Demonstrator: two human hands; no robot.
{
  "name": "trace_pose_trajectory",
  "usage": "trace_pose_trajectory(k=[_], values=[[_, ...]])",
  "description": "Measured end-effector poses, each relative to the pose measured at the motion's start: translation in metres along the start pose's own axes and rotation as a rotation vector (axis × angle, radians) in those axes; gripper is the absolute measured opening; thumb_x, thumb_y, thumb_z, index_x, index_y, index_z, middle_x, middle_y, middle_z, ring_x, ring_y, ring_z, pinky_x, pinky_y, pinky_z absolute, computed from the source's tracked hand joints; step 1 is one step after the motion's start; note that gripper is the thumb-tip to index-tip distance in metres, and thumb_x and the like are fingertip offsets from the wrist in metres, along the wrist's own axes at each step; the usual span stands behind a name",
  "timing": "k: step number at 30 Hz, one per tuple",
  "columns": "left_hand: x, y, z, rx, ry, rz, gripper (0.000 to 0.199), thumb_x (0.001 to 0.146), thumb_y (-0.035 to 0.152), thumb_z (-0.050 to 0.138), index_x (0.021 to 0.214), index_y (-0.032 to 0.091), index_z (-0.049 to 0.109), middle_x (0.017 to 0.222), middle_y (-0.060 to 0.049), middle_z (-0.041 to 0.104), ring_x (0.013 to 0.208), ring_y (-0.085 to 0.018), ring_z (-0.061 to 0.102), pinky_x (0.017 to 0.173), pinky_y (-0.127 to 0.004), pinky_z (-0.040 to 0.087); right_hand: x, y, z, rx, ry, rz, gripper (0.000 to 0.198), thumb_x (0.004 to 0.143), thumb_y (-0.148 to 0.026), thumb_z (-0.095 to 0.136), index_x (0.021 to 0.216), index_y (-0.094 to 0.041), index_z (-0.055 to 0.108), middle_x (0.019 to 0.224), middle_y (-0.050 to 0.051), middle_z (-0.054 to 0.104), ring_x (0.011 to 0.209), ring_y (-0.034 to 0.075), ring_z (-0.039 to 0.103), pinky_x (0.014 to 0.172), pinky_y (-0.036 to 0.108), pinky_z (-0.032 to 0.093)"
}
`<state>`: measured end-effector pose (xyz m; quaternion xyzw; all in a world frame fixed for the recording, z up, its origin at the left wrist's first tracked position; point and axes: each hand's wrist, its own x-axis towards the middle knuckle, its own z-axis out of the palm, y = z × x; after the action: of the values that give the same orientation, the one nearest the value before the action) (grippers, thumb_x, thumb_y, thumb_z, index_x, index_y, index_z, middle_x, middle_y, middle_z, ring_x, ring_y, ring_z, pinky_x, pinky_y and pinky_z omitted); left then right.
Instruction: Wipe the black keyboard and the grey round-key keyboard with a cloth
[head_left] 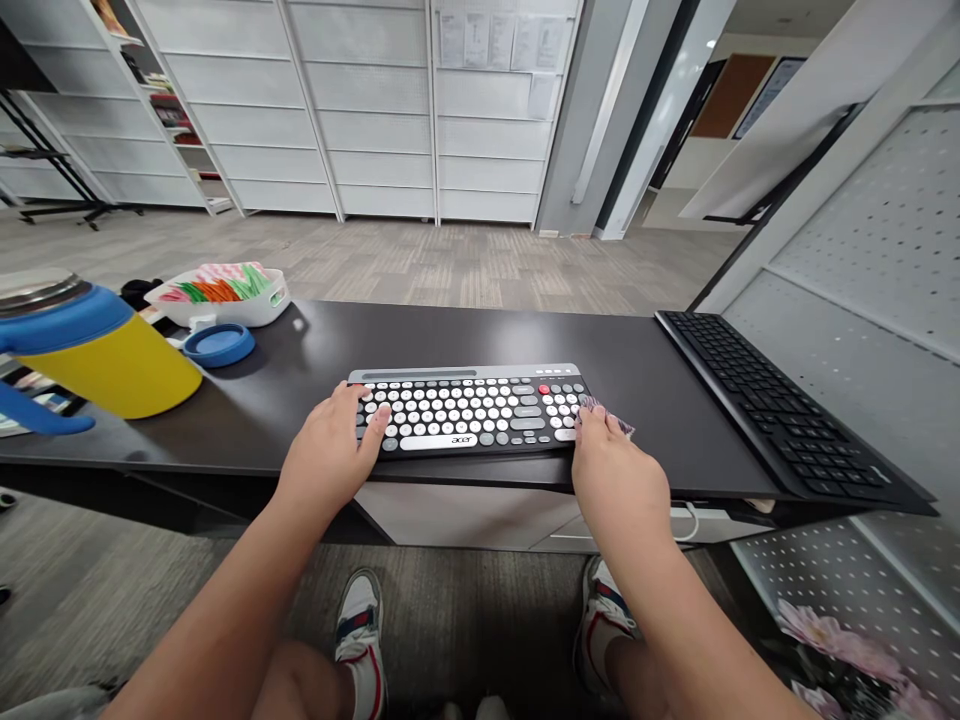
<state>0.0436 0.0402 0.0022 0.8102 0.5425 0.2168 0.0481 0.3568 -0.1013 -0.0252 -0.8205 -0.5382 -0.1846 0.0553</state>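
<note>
A grey and black acer keyboard (465,404) with round white keys and one red key lies on the dark desk before me. My left hand (334,435) holds its left end, thumb on the lower keys and index finger by the upper corner; the other fingers are mostly hidden. At the keyboard's right end, my right hand (611,455) is closed on a small patterned cloth (621,424) pressed against the number keys. Only part of the cloth shows beyond the fingers.
A second, black keyboard (787,405) lies along the desk's (465,335) right side by a perforated panel (885,220). To the left stand a yellow and blue jug (112,360), a blue lid (219,345) and a white basket (259,308) of colourful items. Pink flowers (840,640) are low at right.
</note>
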Motion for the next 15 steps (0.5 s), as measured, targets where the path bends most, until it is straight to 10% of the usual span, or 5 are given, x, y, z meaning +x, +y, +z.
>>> trace_pose_trajectory(k=[15], values=[[0.0001,0.0015,-0.0012,-0.012,-0.001,-0.006,0.059,0.107,0.059,0.035,0.143,0.017,0.054,0.152,-0.018,0.060,0.142,-0.039,0.055,0.113,-0.054,0.045,-0.0002,0.0001,-0.0006,0.054,0.017,-0.005,0.046,0.098,-0.006,0.045,0.138,-0.009,0.065,0.145,0.021,0.067,0.129,0.028,0.070,0.090,0.033,0.063]])
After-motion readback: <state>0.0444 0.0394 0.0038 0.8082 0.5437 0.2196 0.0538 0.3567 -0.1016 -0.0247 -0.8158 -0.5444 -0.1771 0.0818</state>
